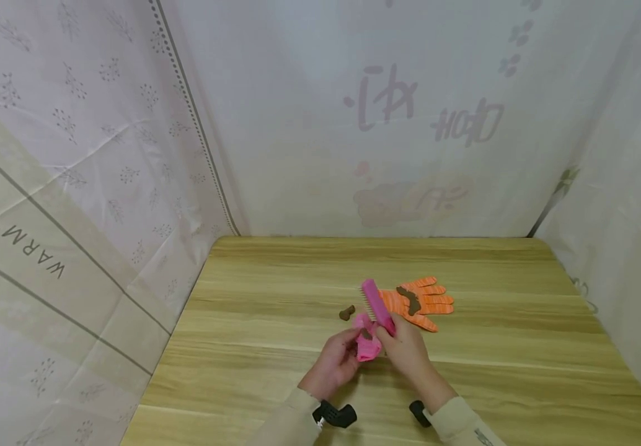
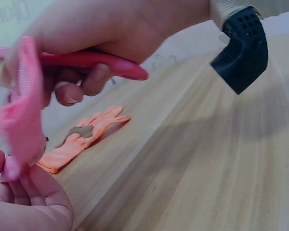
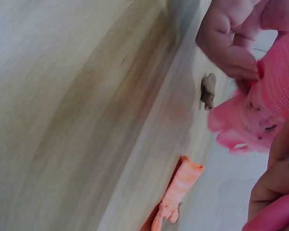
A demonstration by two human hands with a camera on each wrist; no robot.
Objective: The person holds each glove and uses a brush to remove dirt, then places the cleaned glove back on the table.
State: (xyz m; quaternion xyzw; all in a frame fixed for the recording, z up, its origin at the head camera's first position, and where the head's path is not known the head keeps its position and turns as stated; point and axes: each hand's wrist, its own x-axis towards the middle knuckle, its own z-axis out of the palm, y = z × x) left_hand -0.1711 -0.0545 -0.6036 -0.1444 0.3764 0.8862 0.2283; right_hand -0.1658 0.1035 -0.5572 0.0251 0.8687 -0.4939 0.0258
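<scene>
A small pink knit glove (image 1: 369, 348), with brown smears on it, is held up off the table by my left hand (image 1: 333, 362). In the left wrist view its lower end is pinched between the thumb and fingers. My right hand (image 1: 408, 352) grips a pink brush (image 1: 375, 298) by its handle, the fingers curled round it. The pale bristles point left, just over the glove; whether they touch it I cannot tell. Dark specks and brown marks (image 3: 269, 129) show on the glove's face in the right wrist view.
An orange knit glove (image 1: 432, 299) lies flat beyond the right hand, a brown strip (image 1: 410, 300) across it. Left of the brush, a brown lump (image 1: 346, 313) sits on the wooden table (image 1: 253, 297). Patterned cloth curtains (image 1: 298, 124) hang around the back and sides.
</scene>
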